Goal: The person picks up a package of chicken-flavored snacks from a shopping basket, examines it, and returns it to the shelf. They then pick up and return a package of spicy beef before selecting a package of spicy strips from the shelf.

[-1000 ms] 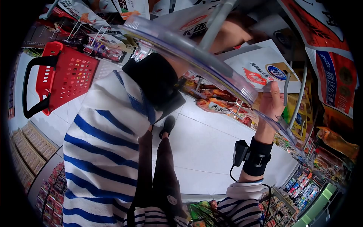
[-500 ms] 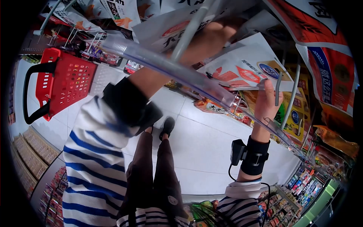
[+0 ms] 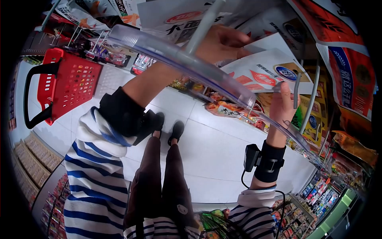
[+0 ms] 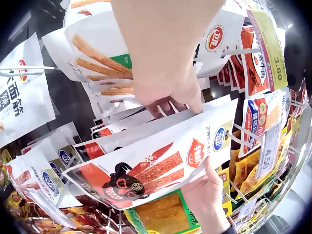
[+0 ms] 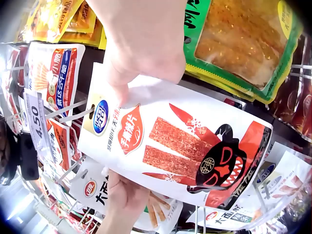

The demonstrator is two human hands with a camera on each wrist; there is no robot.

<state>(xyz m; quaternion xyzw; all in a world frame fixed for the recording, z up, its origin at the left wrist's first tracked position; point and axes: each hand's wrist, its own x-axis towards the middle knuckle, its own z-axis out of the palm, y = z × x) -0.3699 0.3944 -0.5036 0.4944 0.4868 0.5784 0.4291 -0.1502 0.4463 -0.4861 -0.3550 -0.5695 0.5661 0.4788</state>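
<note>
Your right hand [image 3: 283, 105] has fingers clamped on the white packet [image 5: 185, 141] at the hook [image 3: 296, 91]. Your left hand [image 4: 165, 80] is just behind it; can't tell if its fingers hold anything.

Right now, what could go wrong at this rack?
The right hand pinches the white packet by its edge, so it may slip. The left hand, among the packets behind, might knock some loose. In the head view, the left forearm runs behind the clear rail; pulling back could bump it.

Blue-striped white sleeves [image 3: 95, 179]; black wrist straps [image 3: 269, 164], black camera [image 3: 251, 157], black cable [image 3: 242, 178]; dark trousers [image 3: 173, 171]; black shoes [image 3: 176, 130].
</note>
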